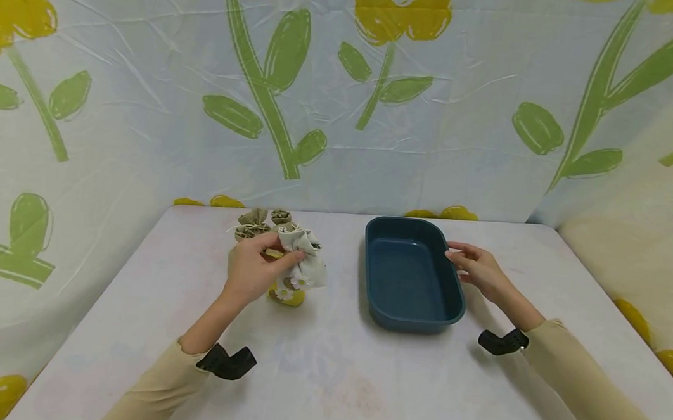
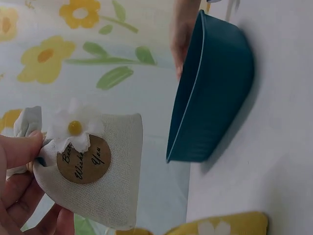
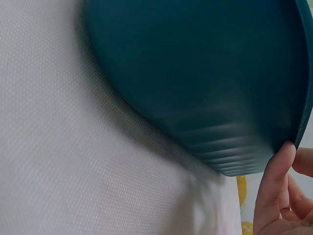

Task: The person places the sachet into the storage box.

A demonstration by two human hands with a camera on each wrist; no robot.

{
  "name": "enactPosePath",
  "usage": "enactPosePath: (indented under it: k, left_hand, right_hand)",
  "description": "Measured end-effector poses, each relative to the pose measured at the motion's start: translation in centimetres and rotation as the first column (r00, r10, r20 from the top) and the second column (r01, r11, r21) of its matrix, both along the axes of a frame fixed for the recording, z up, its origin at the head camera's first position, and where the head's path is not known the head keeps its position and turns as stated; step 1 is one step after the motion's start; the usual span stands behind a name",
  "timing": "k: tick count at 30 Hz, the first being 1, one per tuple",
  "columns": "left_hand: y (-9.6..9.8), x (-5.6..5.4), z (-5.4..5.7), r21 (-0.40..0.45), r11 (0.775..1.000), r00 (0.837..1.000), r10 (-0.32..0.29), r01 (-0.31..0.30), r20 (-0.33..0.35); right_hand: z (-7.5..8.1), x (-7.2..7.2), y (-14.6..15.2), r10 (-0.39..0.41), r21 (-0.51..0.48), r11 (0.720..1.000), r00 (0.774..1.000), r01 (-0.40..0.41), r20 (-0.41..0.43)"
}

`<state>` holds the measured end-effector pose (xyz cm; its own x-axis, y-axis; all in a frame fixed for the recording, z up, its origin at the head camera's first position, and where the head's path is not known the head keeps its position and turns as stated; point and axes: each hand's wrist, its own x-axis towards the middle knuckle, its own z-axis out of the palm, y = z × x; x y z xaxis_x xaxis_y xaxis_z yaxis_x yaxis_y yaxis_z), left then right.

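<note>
My left hand (image 1: pixel 250 269) pinches a small white drawstring pouch (image 1: pixel 308 269) by its gathered neck, holding it up above the table. In the left wrist view, the pouch (image 2: pixel 122 171) bears a white fabric flower and a round brown label reading "Best Wishes You". Behind and below that hand stand more pouches: a yellow one with white flowers (image 1: pixel 289 298) and others with brown gathered tops (image 1: pixel 253 218), partly hidden. To the right lies a dark blue rectangular bin (image 1: pixel 415 287) with nothing inside. My right hand (image 1: pixel 482 271) grips the bin's right rim between thumb and fingers.
A white cloth covers the table (image 1: pixel 350 382). Behind it hangs a flower-printed curtain (image 1: pixel 430 158), which also runs along both sides. Each wrist carries a black camera mount, such as the left one (image 1: pixel 228 363).
</note>
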<state>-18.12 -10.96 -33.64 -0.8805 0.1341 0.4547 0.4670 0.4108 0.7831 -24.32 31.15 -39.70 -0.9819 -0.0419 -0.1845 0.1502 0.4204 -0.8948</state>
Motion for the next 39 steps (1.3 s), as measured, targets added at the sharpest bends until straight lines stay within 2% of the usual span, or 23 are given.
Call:
enactPosePath:
  k: [2,13,18,23,28,33,39]
  left_hand:
    - [0.9,-0.2,0.1,0.002,1.0,1.0,-0.01,0.01,0.0]
    - [6.4,-1.1,0.6,0.069,0.985,0.987,-0.154,0.156,-0.041]
    - [8.6,-1.8,0.9,0.076,0.983,0.985,-0.169,0.17,-0.023]
    - [10.7,-2.9,0.9,0.054,0.987,0.988,-0.153,0.153,-0.006]
    - [12.7,-4.1,0.9,0.023,0.985,0.986,-0.169,0.169,0.004]
    - [14.6,-5.4,1.3,-0.004,0.979,0.978,-0.202,0.203,0.058]
    - [16.5,-6.7,1.7,-0.1,0.969,0.97,-0.214,0.225,0.114]
  right_hand:
    - [0.0,0.0,0.0,0.001,0.003,1.0,1.0,-0.001,-0.002]
    - [-0.2,0.0,0.2,-0.022,0.005,1.0,1.0,0.022,0.005]
    - [-0.1,0.1,0.2,-0.025,0.01,1.0,1.0,0.025,-0.002]
    - [-0.1,0.1,-0.1,-0.032,0.018,0.999,0.999,0.032,-0.001]
    - [0.0,0.1,-0.4,-0.027,0.022,0.999,1.0,0.027,-0.007]
    - [0.0,0.1,-0.3,-0.02,0.02,1.0,0.999,0.021,-0.028]
    - [-0.1,0.3,-0.2,-0.029,-0.012,1.0,0.999,0.029,-0.045]
